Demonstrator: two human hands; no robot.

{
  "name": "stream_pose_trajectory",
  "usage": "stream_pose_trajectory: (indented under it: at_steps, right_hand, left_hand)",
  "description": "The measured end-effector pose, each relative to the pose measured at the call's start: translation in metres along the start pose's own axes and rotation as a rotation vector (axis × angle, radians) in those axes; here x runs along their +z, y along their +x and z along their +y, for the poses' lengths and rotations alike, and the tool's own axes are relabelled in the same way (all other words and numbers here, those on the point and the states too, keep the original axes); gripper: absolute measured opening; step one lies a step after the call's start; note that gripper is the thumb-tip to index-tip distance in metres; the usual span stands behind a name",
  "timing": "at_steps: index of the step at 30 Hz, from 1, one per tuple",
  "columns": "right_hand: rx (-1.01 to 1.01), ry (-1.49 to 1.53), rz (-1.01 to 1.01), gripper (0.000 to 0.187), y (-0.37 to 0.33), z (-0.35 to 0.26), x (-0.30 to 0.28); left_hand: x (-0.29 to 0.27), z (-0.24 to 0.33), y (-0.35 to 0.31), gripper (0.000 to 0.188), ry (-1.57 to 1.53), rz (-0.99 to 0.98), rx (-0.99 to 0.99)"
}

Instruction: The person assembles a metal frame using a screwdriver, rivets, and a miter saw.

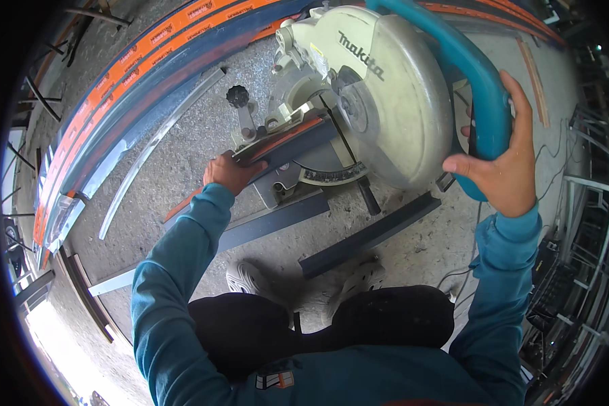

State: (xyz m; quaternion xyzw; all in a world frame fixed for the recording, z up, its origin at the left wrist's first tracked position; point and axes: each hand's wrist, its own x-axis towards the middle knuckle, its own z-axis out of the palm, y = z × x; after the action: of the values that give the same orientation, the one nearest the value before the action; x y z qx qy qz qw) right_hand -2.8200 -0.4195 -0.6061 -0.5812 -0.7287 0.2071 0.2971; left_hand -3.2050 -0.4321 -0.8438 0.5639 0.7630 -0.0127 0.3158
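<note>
A miter saw (402, 88) with a cream blade guard and a teal handle stands on the concrete floor in front of me. My right hand (504, 155) is wrapped round the teal handle (488, 101) at the right of the saw. Across the saw's base lies a dark grey profile (298, 149) with an orange strip, set along the fence. Its left end is gripped by my left hand (230, 172), well to the left of the blade guard. The blade's cutting edge is hidden by the guard.
Two dark grey profile pieces (369, 233) (274, 220) lie on the floor near my shoes (247, 277). Long orange-wrapped profiles (135, 64) curve along the far left. A thin silver strip (149, 152) lies before them. Cables (463, 274) and metal frames (592, 203) are at the right.
</note>
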Motion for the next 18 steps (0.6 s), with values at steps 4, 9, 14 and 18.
stream_pose_trajectory:
  at_steps: [4,9,14,18]
  right_hand:
    - [0.039,0.044,0.039,0.131,-0.021,0.017,0.018]
    - [0.059,0.094,0.042,0.129,-0.040,0.036,0.029]
    - [0.032,0.049,0.057,0.130,-0.044,0.044,0.030]
    - [-0.027,0.011,0.062,0.128,-0.046,0.047,0.035]
  left_hand:
    - [0.003,0.003,0.001,0.081,0.004,0.002,-0.047]
    - [0.004,0.005,0.003,0.088,-0.026,-0.031,-0.086]
    - [0.006,0.011,0.000,0.102,-0.004,0.065,-0.125]
    - [0.004,0.014,-0.001,0.103,-0.003,0.059,-0.141]
